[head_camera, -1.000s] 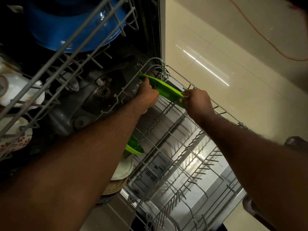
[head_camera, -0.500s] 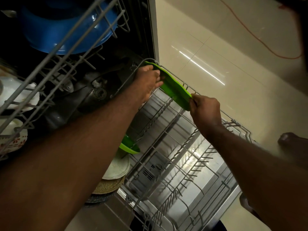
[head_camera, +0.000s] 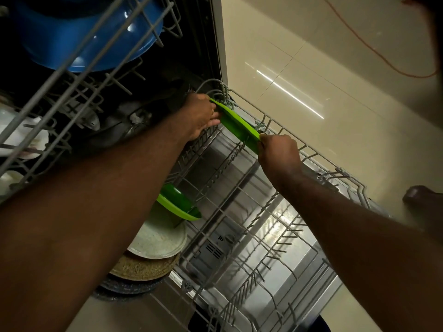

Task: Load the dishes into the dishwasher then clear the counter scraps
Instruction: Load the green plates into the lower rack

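You are gripping the far end of the green plate point(head_camera: 236, 124) with your left hand point(head_camera: 201, 116), pinching its near edge with your right hand point(head_camera: 279, 149), holding it at the back right corner of the lower rack point(head_camera: 311, 149).

**Two wire racks and a tiled floor**

The pulled-out lower rack of grey wire point(head_camera: 309, 149) sits over the shiny steel inner door point(head_camera: 299, 267). A bright green plastic plate point(head_camera: 236, 125) stands on edge at the rack's far corner. On its left side a second green plate point(head_camera: 177, 204) leans. Below that come a pale round plate point(head_camera: 158, 240), a tan speckled plate point(head_camera: 143, 268) and a dark speckled plate point(head_camera: 127, 287), ranged one behind another. The upper grey wire rack point(head_camera: 48, 89) carries a big glossy blue bowl point(head_camera: 84, 37) and white crockery point(head_camera: 21, 137). To the right, an orange cable point(head_camera: 374, 51) lies on the glossy cream floor tiles point(head_camera: 335, 68).
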